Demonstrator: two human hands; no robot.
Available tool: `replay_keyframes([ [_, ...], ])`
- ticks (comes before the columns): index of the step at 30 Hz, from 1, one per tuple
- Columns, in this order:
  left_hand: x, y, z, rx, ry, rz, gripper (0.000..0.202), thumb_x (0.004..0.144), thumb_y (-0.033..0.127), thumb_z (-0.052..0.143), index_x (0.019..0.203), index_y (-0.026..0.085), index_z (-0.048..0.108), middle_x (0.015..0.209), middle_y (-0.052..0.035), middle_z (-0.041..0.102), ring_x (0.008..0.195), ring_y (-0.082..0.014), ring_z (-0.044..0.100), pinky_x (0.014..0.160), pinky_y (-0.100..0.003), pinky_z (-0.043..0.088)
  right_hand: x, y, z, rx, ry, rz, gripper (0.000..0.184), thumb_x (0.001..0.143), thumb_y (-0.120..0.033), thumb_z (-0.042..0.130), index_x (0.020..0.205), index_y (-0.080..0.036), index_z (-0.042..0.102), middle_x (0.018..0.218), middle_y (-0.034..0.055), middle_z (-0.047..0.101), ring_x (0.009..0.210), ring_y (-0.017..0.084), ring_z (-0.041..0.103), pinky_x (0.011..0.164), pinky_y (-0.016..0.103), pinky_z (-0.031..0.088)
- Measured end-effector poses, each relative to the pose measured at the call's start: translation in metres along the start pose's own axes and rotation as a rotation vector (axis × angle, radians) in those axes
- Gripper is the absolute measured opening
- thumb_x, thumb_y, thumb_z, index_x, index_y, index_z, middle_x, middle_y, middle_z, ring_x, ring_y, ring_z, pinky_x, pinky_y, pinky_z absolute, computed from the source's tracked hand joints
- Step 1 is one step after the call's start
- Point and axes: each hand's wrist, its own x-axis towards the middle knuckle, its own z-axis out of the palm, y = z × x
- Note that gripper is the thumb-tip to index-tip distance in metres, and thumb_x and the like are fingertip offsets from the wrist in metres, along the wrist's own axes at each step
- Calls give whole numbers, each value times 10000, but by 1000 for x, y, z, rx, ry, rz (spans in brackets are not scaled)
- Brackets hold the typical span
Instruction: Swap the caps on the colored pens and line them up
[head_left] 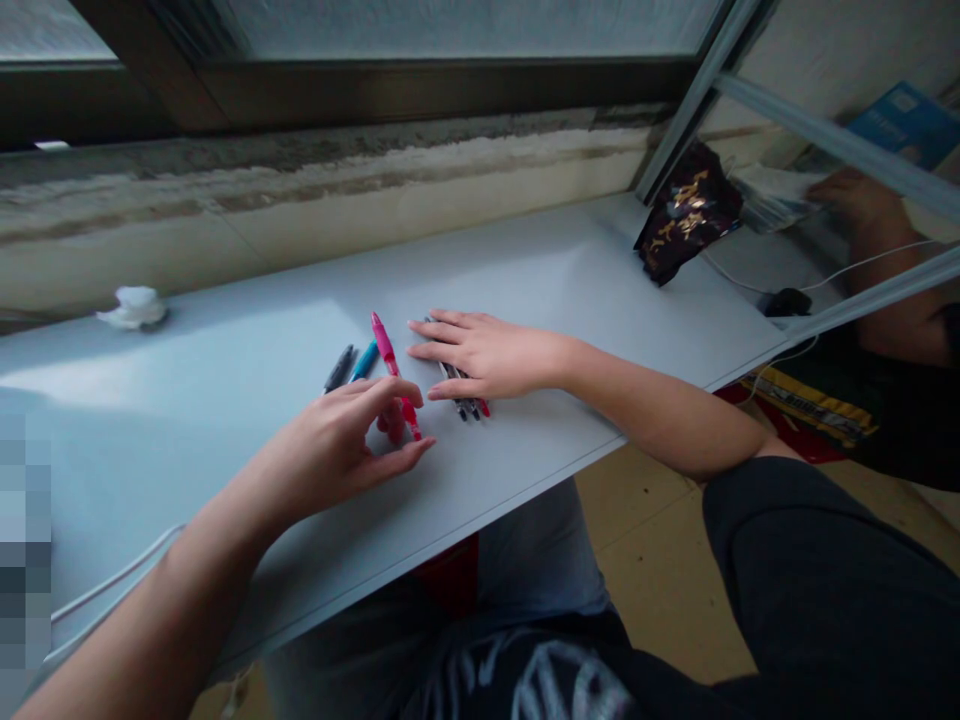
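Observation:
A pink pen (383, 340) slants up and away on the white table, its lower part among the curled fingers and thumb of my left hand (352, 430). Just beyond that hand lie a dark pen (340, 367) and a blue pen (364, 360), partly covered by it. My right hand (487, 355) rests flat with fingers spread over a row of several pens (463, 408). Their dark ends and one red end stick out below the palm; the rest is mostly hidden.
On the white table (247, 340), a crumpled white tissue (133, 308) lies far left and a dark snack packet (686, 215) stands by the metal frame (694, 100). A white cable (112, 580) crosses the near left. Another person's arm (874, 230) is at the right.

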Motion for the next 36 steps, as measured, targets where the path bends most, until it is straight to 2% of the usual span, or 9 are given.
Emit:
replay_keyframes([
  [6,-1,1,-1,-6,-52,4,92,1089,253,630,1181,262,637,887,47,706,762,-129,701,720,-247,555,0,-3,0,28,17,71,915,1072,-684,585,1729,-71,408,1844,316,218,1740,451,235,1404,586,250],
  [10,2,1,2,-50,2,47,156,1079,344,669,1190,234,668,895,4,728,766,-161,709,715,-281,569,-1,-2,1,32,38,102,959,1034,-718,630,1701,-57,433,1814,353,273,1715,484,281,1380,627,280],
  [13,3,-2,5,-62,23,42,226,1060,415,675,1163,216,693,864,-23,738,730,-180,706,691,-303,569,-1,-1,1,19,63,101,918,1009,-725,667,1633,-68,518,1759,347,391,1651,486,393,1342,651,338],
  [16,3,-3,5,-70,18,29,234,1056,426,669,1146,213,704,854,-34,743,735,-189,710,696,-308,569,-1,-1,0,8,79,98,883,1008,-704,685,1608,-72,544,1722,329,443,1604,463,449,1328,631,370],
  [27,2,-2,5,-60,-15,46,175,1090,375,625,1156,222,679,855,-8,733,732,-176,706,703,-291,547,-2,-1,-1,-5,74,83,895,1009,-724,668,1621,-83,543,1737,312,429,1618,461,424,1335,619,364],
  [32,1,2,5,-88,-42,47,237,1087,418,647,1206,216,684,912,-31,742,790,-182,719,721,-290,564,-2,1,-1,-3,76,79,886,1014,-707,675,1626,-81,538,1722,308,439,1599,457,439,1334,613,365],
  [36,2,1,6,-95,-71,13,257,1093,440,616,1181,212,694,902,-30,743,767,-177,712,711,-291,566,-1,2,-1,0,90,68,887,997,-725,686,1610,-98,556,1683,291,484,1560,444,477,1320,619,383],
])
